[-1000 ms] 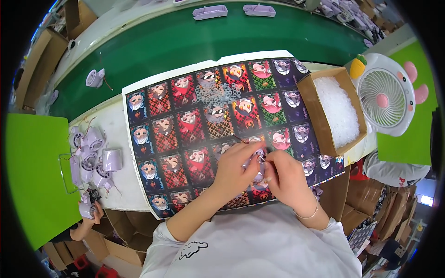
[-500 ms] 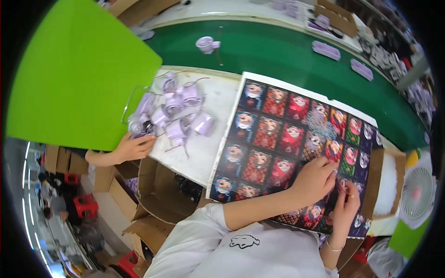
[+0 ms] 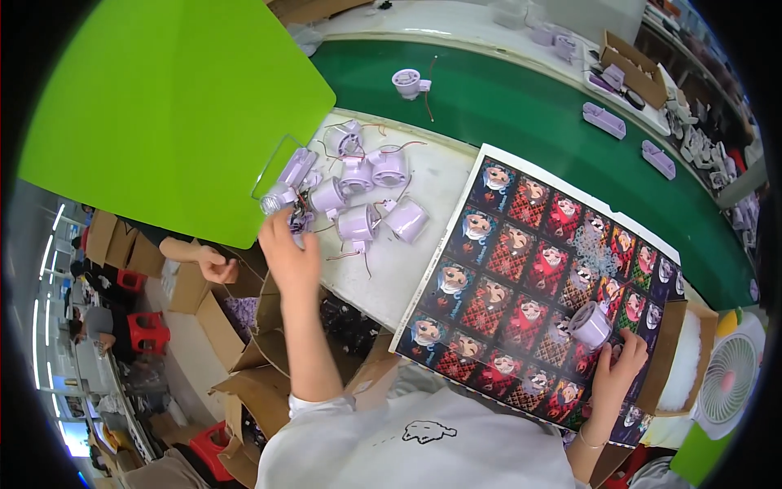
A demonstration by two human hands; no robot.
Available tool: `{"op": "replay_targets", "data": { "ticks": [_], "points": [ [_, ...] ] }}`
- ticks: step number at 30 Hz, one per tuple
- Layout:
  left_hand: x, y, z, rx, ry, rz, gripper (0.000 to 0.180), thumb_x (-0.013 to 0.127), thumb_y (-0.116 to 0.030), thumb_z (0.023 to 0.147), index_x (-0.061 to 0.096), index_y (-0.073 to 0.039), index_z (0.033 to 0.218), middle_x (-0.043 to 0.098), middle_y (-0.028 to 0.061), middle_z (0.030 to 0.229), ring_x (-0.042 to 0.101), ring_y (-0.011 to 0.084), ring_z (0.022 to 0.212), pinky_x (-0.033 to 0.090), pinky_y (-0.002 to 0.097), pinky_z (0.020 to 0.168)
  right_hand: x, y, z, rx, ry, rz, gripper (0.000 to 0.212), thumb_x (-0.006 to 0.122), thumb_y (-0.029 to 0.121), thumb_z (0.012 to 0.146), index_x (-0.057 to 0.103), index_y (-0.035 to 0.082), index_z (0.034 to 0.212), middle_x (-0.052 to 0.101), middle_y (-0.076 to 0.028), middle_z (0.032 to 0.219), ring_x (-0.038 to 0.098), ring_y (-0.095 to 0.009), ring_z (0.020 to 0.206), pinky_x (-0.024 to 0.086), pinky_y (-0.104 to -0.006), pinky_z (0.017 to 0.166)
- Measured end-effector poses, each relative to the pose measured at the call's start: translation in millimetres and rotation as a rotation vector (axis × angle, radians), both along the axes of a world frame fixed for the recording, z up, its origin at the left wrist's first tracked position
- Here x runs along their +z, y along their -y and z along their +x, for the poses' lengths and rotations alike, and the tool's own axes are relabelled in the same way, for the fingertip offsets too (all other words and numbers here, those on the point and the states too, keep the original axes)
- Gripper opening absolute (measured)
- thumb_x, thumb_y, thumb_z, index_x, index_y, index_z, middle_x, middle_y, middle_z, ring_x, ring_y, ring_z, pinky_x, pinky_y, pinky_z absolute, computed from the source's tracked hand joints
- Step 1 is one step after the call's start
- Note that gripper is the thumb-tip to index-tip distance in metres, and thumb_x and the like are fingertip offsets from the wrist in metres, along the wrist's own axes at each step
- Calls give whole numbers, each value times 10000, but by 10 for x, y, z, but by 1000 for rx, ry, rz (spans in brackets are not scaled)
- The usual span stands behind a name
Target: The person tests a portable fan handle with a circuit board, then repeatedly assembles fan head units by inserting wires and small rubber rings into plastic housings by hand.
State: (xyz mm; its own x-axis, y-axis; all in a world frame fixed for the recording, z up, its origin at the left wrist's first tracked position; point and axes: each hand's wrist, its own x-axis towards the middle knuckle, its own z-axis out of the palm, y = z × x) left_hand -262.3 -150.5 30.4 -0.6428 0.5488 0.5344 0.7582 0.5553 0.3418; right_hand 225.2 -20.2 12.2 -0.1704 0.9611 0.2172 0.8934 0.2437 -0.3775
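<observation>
My right hand (image 3: 622,359) is closed at the lower right side of a light purple cup-shaped housing (image 3: 590,325), tilted over the picture-printed sheet (image 3: 452,346). Its fingertips and what they pinch are partly hidden. My left hand (image 3: 291,253) reaches over the white tabletop's left end. Thumb and fingers close around a small purple part with dark wires (image 3: 301,218), beside a clear round piece (image 3: 275,200). Several more purple housings (image 3: 356,222) with thin red and dark wires lie just right of that hand.
A green panel (image 3: 171,122) rises at the left; a co-worker's hand (image 3: 216,265) shows below it. Beyond the table runs a green conveyor belt (image 3: 505,106) carrying a purple housing (image 3: 410,84). Open cardboard boxes (image 3: 236,326) stand lower left; a white fan (image 3: 727,375) is at right.
My left hand has left the right hand and moved far left to the purple parts. The co-worker's hand has drawn back from them. The housing by my right hand now shows. The view has shifted.
</observation>
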Motion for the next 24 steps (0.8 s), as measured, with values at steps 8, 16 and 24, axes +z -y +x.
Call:
{"op": "replay_targets", "data": {
  "ticks": [8, 16, 24],
  "points": [
    [-108, 140, -483, -82, -155, -453, 720, 788, -135, 684, 517, -149, 1351, 464, 170, 1329, 470, 369, 1190, 399, 452, 999, 16, 0, -64, 8, 4, -33, 361, 627, 19, 798, 545, 7, 1149, 512, -186, 1158, 465, -368, 1077, 372, -450, 949],
    [-352, 270, -859, -242, -292, -254, 415, 723, -146, 762, 630, -46, 1154, 588, 157, 1052, 567, 326, 960, 480, 405, 835, 62, 80, -118, -8, -30, -10, 346, 625, -4, 782, 549, 8, 1119, 508, -176, 1142, 471, -351, 1043, 390, -420, 918],
    [-415, 355, -1012, -213, -159, 30, 379, 685, -89, 767, 618, -8, 1131, 609, 180, 1067, 600, 351, 959, 504, 409, 811, 45, 104, -91, -8, -60, -29, 332, 626, -16, 789, 553, 5, 1112, 506, -167, 1127, 465, -332, 1002, 400, -415, 884]
  ]
}}
